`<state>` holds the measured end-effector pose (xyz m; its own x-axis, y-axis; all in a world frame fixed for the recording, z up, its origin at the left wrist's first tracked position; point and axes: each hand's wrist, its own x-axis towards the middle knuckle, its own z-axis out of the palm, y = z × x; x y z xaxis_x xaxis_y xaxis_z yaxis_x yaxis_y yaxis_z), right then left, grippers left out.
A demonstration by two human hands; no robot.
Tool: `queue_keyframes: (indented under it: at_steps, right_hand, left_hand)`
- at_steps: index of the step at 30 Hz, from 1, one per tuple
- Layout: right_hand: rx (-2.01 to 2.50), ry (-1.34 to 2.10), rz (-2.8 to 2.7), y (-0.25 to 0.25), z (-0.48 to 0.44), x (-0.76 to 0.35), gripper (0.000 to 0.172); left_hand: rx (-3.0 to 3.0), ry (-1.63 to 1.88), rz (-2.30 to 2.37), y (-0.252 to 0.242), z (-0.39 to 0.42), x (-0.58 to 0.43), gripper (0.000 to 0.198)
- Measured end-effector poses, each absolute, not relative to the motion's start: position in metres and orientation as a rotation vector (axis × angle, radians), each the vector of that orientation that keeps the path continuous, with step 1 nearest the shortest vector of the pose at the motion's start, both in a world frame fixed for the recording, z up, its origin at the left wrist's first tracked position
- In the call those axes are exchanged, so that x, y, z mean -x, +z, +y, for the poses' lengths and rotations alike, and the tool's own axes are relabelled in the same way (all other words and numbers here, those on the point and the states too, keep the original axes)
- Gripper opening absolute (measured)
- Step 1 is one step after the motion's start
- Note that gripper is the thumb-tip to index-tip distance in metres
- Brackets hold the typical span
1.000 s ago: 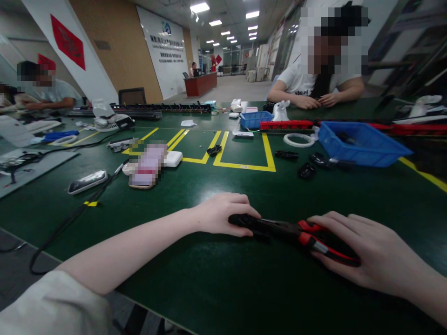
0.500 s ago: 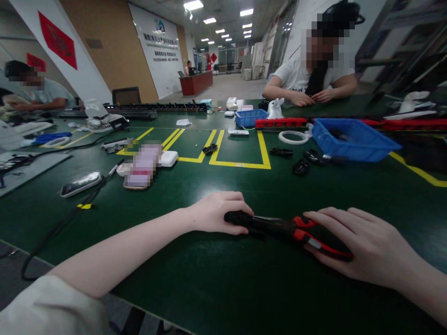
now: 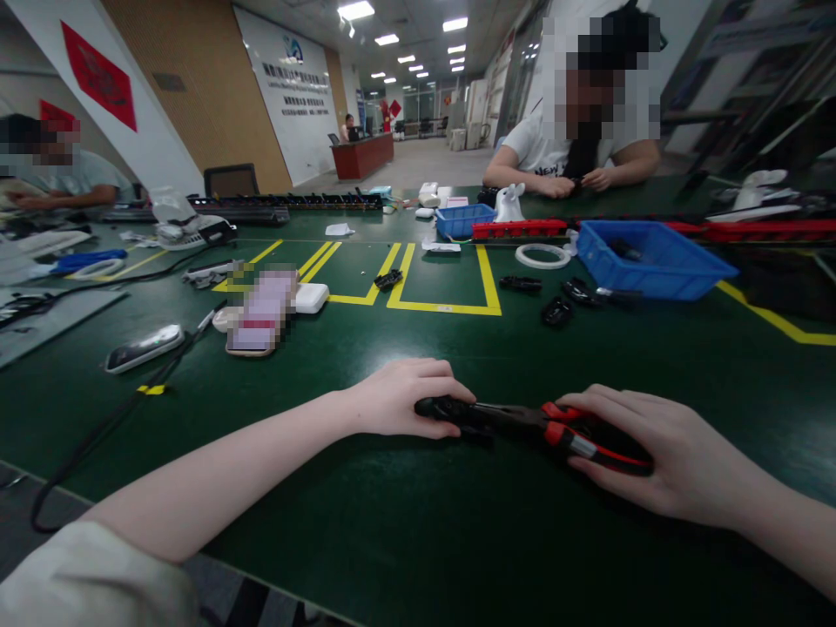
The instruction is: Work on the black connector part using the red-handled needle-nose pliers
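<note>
A pair of pliers [image 3: 522,422] with red and black handles lies low over the green table [image 3: 405,531] in front of me. My right hand [image 3: 653,457] is wrapped round the red handles. My left hand [image 3: 401,399] is curled over a small black part [image 3: 439,406] at the pliers' jaw end, fingers closed on it. Both hands rest on the table surface.
A phone [image 3: 258,313] and a white box [image 3: 310,298] lie left of centre, with a cable [image 3: 117,414] running to the front edge. Yellow tape outlines [image 3: 444,306] mark the middle. A blue bin [image 3: 650,259], black parts [image 3: 558,311] and a white ring [image 3: 542,255] sit far right. Other people work across and at far left.
Both hands and the pliers keep the same hold. The view has shifted slightly, so everything sits a little higher and further left in the picture.
</note>
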<state>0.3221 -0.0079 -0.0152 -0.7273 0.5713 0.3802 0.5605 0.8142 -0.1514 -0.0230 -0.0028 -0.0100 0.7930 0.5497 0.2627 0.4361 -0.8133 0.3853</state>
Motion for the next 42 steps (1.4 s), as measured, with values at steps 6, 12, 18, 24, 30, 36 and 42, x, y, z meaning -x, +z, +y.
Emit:
queue_keyframes:
  at_steps: [6, 12, 18, 24, 30, 36, 42]
  right_hand:
    - [0.799, -0.11, -2.593, -0.0138, -0.0108, -0.3212, 0.038]
    - [0.686, -0.467, -2.556, -0.0112, -0.0157, -0.3197, 0.04]
    - [0.655, -0.52, -2.562, -0.0114, -0.0151, -0.3194, 0.042]
    - [0.664, -0.538, -2.574, -0.0142, -0.0135, -0.3213, 0.043]
    - [0.67, -0.535, -2.581, -0.0136, -0.0142, -0.3208, 0.041]
    - [0.68, -0.494, -2.574, -0.0101, -0.0139, -0.3188, 0.039]
    - [0.717, -0.311, -2.571, -0.0111, -0.0144, -0.316, 0.038]
  left_hand:
    - [-2.637, 0.562, 0.768, -0.009, -0.004, 0.0229, 0.035]
    - [-2.603, 0.561, 0.779, -0.0081, -0.0045, 0.023, 0.035]
    - [-2.598, 0.553, 0.782, -0.008, -0.005, 0.0227, 0.033]
    - [-2.598, 0.556, 0.721, -0.0087, -0.0031, 0.0227, 0.037]
    - [-2.612, 0.526, 0.74, -0.0072, -0.0025, 0.0215, 0.045]
    - [-2.62, 0.555, 0.779, -0.009, -0.0027, 0.0208, 0.036]
    - [-2.615, 0.552, 0.788, -0.0099, -0.0022, 0.0208, 0.036]
